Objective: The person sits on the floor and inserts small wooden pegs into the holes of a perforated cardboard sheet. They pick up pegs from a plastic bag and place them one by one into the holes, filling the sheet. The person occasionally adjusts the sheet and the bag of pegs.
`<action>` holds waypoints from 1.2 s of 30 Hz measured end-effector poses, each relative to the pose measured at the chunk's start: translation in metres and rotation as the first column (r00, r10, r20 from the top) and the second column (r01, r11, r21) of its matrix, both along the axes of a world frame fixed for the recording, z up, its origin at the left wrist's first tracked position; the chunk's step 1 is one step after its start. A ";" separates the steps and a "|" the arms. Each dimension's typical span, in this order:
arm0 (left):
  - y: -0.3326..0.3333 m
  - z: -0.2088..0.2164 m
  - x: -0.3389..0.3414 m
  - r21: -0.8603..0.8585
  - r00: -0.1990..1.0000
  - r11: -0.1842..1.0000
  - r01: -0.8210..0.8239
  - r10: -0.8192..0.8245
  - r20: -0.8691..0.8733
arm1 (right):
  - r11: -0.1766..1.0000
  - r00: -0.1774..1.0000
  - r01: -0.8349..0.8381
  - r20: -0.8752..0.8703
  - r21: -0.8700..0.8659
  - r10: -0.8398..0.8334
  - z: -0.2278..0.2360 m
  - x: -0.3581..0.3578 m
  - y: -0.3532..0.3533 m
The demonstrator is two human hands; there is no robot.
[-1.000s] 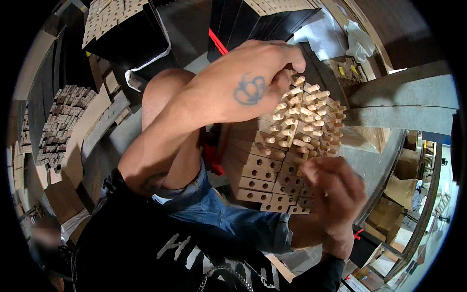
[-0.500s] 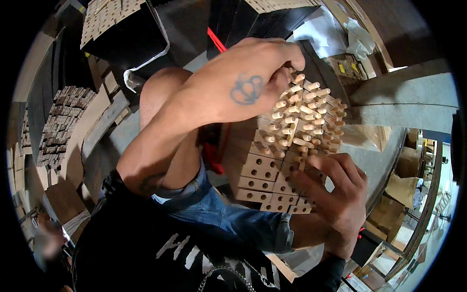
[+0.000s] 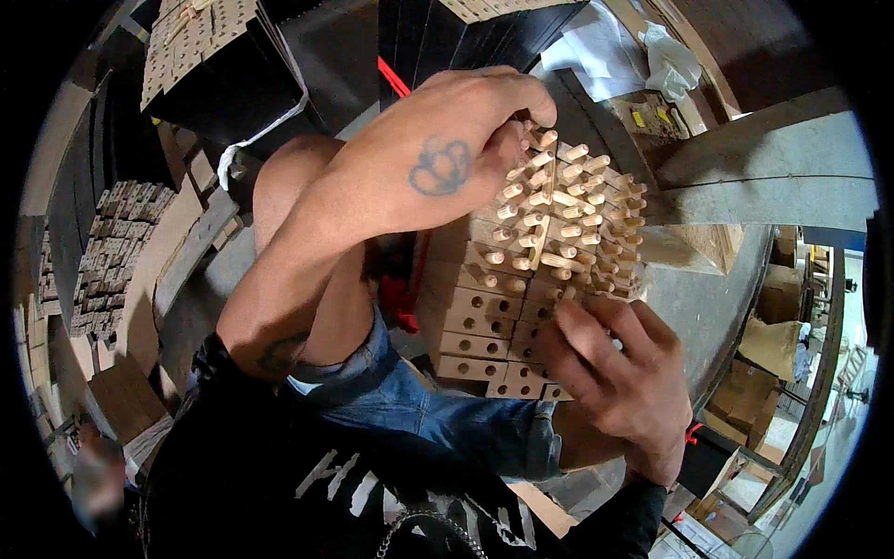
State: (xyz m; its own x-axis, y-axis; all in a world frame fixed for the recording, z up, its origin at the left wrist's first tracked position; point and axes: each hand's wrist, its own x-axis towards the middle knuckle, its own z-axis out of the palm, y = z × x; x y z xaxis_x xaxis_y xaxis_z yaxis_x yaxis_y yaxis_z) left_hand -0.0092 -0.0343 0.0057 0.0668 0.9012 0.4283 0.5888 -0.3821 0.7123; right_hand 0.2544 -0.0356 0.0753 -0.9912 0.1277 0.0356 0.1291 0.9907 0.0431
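Observation:
In front of me stands a stack of pale wooden blocks (image 3: 481, 326) with drilled holes. Fluted wooden dowels (image 3: 562, 231) stick up from many holes on its far part, and a few lie loose among them. My left hand (image 3: 480, 121) reaches across to the far left side of the dowels, thumb and fingers pinched around a dowel end, mostly hidden by the hand. At the near right, my right hand (image 3: 619, 359) is curled low over the blocks, fingertips bent together beside the nearest dowels. Whatever is between those fingertips is hidden.
Black-sided stacks of drilled blocks (image 3: 219, 84) stand at the far left and far middle. More stacked wood pieces (image 3: 121, 252) lie at left. White paper (image 3: 596, 56) and a crumpled plastic bag (image 3: 672, 63) sit at the far right, beyond a grey beam (image 3: 764, 168). Cardboard boxes (image 3: 745, 396) are at right.
The view has shifted slightly, so the blocks sit further left. My right hand's fingers have drawn closer together over the near holes. My left hand stays at the far dowels.

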 end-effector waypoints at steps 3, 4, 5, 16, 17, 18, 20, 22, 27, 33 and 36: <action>0.001 -0.001 0.002 0.004 1.000 1.000 -0.010 0.010 -0.015 | 0.998 1.000 -0.016 -0.011 -0.059 0.015 0.001 0.002 -0.001; 0.000 -0.001 0.002 0.002 1.000 1.000 -0.018 0.018 -0.018 | 0.996 1.000 -0.013 -0.023 -0.084 0.011 -0.002 0.005 0.000; 0.000 -0.001 0.002 0.004 1.000 1.000 -0.017 0.018 -0.016 | 0.994 0.999 -0.010 -0.034 -0.108 0.006 -0.004 0.006 0.000; -0.002 0.001 0.001 0.000 1.000 1.000 -0.014 0.014 -0.011 | 0.701 0.751 0.296 -0.295 -0.649 -0.590 -0.013 0.010 0.011; -0.002 0.002 0.001 -0.014 1.000 1.000 -0.007 0.006 -0.011 | 0.566 0.684 0.298 -0.241 -0.769 -0.688 -0.016 0.011 0.011; -0.002 0.004 0.000 -0.027 1.000 1.000 0.001 -0.002 -0.012 | 0.614 0.708 0.297 -0.263 -0.731 -0.656 -0.021 0.010 0.011; -0.002 0.005 -0.001 -0.030 1.000 1.000 0.006 -0.006 -0.016 | 0.629 0.685 0.313 -0.289 -0.712 -0.669 -0.023 0.008 0.009; -0.002 0.003 -0.002 -0.009 1.000 1.000 0.000 0.000 -0.023 | 0.671 0.680 0.319 -0.332 -0.669 -0.654 -0.025 0.007 0.006; -0.006 0.014 0.002 0.080 0.996 0.993 0.088 -0.088 -0.003 | 0.797 0.709 0.264 -0.451 -0.543 -0.542 -0.034 0.007 0.003; -0.005 0.011 0.006 0.062 0.992 0.990 0.129 -0.129 0.000 | 0.920 0.842 0.225 -0.412 -0.321 -0.349 -0.030 0.013 0.000; -0.007 0.009 0.005 0.138 0.989 0.979 0.150 -0.148 -0.028 | 0.934 0.907 0.257 -0.273 -0.247 -0.322 -0.019 0.008 -0.003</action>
